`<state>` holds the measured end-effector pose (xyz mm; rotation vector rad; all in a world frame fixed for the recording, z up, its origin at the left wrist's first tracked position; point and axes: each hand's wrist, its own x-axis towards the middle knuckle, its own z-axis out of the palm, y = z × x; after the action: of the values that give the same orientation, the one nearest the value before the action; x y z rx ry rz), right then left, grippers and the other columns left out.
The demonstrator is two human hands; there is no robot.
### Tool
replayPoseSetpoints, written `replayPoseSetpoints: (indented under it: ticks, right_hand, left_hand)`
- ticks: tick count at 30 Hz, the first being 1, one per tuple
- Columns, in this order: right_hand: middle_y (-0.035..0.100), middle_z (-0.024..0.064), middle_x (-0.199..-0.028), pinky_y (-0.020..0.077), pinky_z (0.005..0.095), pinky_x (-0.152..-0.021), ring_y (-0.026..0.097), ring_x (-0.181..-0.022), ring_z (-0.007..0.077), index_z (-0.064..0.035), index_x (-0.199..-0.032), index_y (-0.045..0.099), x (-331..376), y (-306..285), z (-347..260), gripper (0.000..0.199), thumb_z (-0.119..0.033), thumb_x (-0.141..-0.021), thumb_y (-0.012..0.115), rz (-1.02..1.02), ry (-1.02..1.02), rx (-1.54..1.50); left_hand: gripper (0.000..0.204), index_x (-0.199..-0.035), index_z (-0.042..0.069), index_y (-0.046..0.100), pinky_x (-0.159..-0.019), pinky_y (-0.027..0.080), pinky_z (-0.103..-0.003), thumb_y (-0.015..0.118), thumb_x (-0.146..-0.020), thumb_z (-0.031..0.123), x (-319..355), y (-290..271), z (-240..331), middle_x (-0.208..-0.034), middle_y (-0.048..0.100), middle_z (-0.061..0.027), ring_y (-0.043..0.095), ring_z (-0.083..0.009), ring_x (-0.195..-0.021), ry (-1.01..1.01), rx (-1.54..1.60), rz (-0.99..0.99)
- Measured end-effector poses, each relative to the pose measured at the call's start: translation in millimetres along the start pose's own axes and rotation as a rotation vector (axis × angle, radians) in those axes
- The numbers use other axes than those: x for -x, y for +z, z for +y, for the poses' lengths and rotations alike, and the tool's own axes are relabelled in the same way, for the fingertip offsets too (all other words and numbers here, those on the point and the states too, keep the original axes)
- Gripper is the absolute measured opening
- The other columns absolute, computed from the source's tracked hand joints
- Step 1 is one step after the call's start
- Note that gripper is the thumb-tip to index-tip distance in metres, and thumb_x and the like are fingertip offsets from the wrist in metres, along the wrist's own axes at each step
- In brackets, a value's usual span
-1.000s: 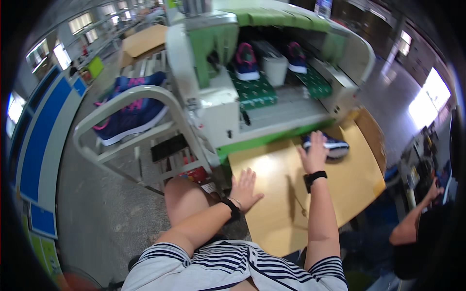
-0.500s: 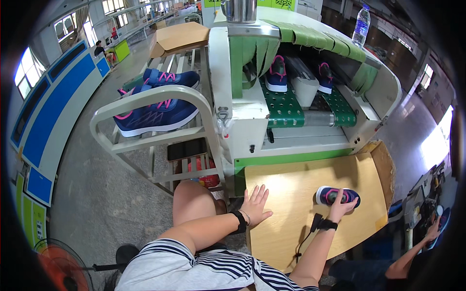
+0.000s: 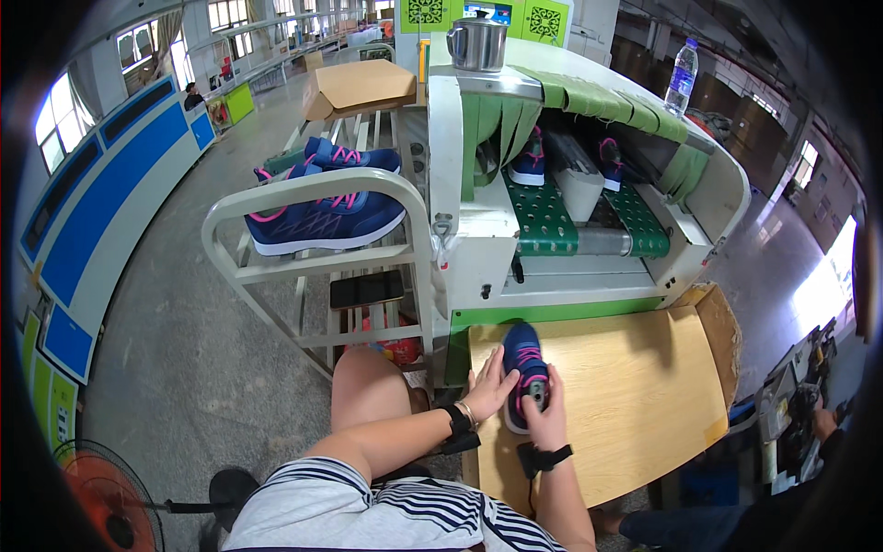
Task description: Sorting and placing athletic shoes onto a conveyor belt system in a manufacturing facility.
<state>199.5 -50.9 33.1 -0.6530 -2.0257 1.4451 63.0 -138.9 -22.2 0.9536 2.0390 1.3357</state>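
Note:
A navy sneaker [image 3: 521, 354] with pink laces and a white sole stands upright over the left part of the wooden tabletop, toe pointing away from me. My right hand [image 3: 548, 419] grips it at the heel and collar, thumb by the opening, where a grey-green piece shows inside. Against the shoe's left side my left hand [image 3: 487, 388] is closed, its fingertips partly hidden. Both wrists wear black bands.
Beyond the tabletop [image 3: 635, 396] stands a machine with a green perforated belt [image 3: 547, 228] carrying two similar shoes. A metal rack [image 3: 317, 271] at left holds more sneakers [image 3: 326, 221] and a phone [image 3: 366, 289]. A metal mug [image 3: 478, 44] and bottle [image 3: 682, 78] sit on top.
My right hand has brought the sneaker leftward across the tabletop and turned it toe-away. My left hand, spread flat before, now holds the shoe's side. The view has shifted slightly.

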Motion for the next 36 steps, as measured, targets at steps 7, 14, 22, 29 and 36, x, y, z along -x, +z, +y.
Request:
replayPoseSetpoints:
  ticks: [7,14,22,29,36]
  right_hand:
    - [0.031,0.0272,-0.154,0.0282,0.0407,-0.117,0.032,-0.143,0.0364,0.0078,-0.153,0.015,59.6,11.0,-36.4,0.083,-0.004,-0.088,0.065,-0.153,-0.002,0.015]
    - [0.029,0.0358,-0.15,0.0326,0.0533,-0.111,0.034,-0.138,0.0493,0.0017,-0.144,0.04,138.1,-11.9,-4.6,0.074,-0.028,-0.083,0.07,-0.674,0.099,0.684]
    - [0.026,0.0361,-0.152,0.0266,0.0655,-0.11,0.026,-0.141,0.0539,0.0008,-0.14,0.045,139.1,-3.2,-5.8,0.068,-0.033,-0.086,0.067,-0.546,0.066,0.714]
    - [0.028,0.0355,-0.152,0.0249,0.0649,-0.111,0.026,-0.142,0.0531,0.0001,-0.14,0.044,141.1,-3.4,-8.0,0.067,-0.03,-0.085,0.067,-0.487,0.064,0.731]
    - [0.034,0.0324,-0.15,0.0332,0.0587,-0.109,0.033,-0.139,0.0498,0.0001,-0.135,0.049,144.5,1.2,-13.7,0.058,-0.027,-0.087,0.066,-0.466,0.052,0.775]
  left_hand:
    - [0.098,-0.156,0.002,0.015,-0.12,0.018,-0.048,0.069,-0.089,0.049,25.5,20.4,50.5,-0.157,0.011,-0.037,0.016,-0.0494,-0.147,0.088,-0.046,0.108]
    - [0.101,-0.155,0.017,0.018,-0.118,0.018,-0.058,0.077,-0.074,0.025,25.2,27.2,55.4,-0.159,0.014,-0.0256,0.015,-0.048,-0.146,0.101,-0.144,0.137]
    - [0.084,-0.148,0.015,0.035,-0.112,0.037,-0.048,0.072,-0.073,0.011,-7.2,15.9,38.0,-0.154,0.029,-0.0254,0.038,-0.0465,-0.137,0.315,-0.119,0.257]
    - [0.084,-0.15,0.007,0.029,-0.119,0.023,-0.045,0.067,-0.075,0.006,-5.9,16.2,46.6,-0.151,0.028,-0.0264,0.025,-0.0433,-0.144,0.293,-0.055,0.151]
    - [0.085,-0.15,0.009,0.029,-0.117,0.027,-0.046,0.067,-0.074,0.006,0.4,14.7,39.5,-0.152,0.027,-0.0273,0.029,-0.0447,-0.142,0.296,-0.04,0.154]
